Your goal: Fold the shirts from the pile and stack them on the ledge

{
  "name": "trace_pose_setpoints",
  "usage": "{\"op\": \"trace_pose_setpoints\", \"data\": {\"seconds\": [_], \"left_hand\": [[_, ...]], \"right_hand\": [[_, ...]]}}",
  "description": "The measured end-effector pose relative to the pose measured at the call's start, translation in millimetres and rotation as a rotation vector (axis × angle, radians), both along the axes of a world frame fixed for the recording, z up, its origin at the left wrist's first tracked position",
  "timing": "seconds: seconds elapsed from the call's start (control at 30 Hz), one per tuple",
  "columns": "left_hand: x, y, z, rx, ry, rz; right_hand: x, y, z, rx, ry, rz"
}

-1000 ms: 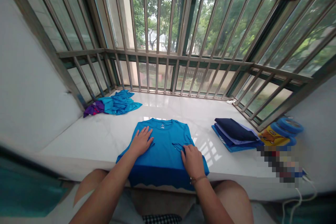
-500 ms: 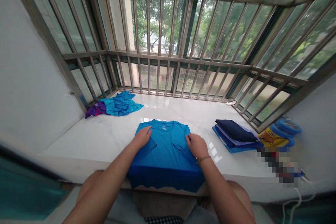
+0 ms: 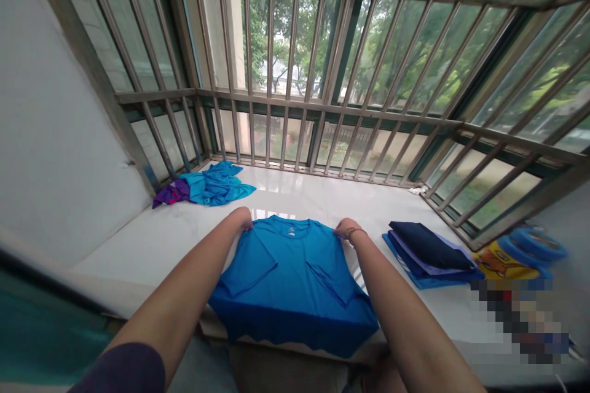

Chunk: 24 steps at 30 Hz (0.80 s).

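Note:
A blue T-shirt lies spread on the white sill, its collar toward the window and its lower part hanging over the front edge. Both sleeves lie folded in over the shirt's front. My left hand is closed on the left shoulder corner, fingers partly hidden behind the wrist. At the opposite shoulder, my right hand pinches the cloth between thumb and fingers. A small pale logo shows below the collar.
A crumpled light-blue garment and a purple one lie at the back left. Folded dark and blue clothes are stacked at right, beside a yellow container with a blue lid. Metal bars line the window.
Both hands have moved up to the shirt's shoulder corners and taken hold there. The sleeves now lie more spread out along the sides, and the view has shifted slightly.

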<state>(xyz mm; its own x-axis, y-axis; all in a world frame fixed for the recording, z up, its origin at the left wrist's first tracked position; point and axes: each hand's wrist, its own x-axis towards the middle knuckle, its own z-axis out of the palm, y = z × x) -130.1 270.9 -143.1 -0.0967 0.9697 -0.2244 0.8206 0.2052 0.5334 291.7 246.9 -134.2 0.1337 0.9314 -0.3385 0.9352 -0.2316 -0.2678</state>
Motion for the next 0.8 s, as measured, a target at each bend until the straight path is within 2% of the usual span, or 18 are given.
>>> {"op": "trace_pose_setpoints", "data": {"seconds": [0.1,0.2,0.33,0.43,0.53,0.63,0.73,0.8], "left_hand": [[1.0,9.1,3.9,-0.122,-0.137,0.100],[5.8,10.7,10.1,-0.136,-0.304,0.191],[13.8,-0.5,24.8,0.029,-0.557,0.259],[8.0,-29.7,28.4,0.171,-0.709,0.253],[-12.7,-79.4,10.1,0.245,-0.728,0.148],[-35.8,-133.5,-23.9,0.259,-0.448,-0.041],[-45.9,-169.5,-48.6,0.294,-0.183,-0.075],[-44.1,-178.8,-51.6,0.322,-0.081,-0.078]], "right_hand": [[3.2,7.3,-2.2,0.025,0.076,-0.070],[3.8,13.3,2.3,0.124,0.202,-0.139],[4.1,11.6,18.2,0.303,0.418,-0.201],[11.7,-10.5,26.4,0.410,0.573,-0.187],[28.3,-57.0,16.3,0.451,0.692,-0.144],[47.6,-116.7,-12.7,0.445,0.760,-0.029],[60.0,-167.8,-43.1,0.452,0.574,0.069],[61.3,-189.2,-55.7,0.492,0.463,0.098]]}}
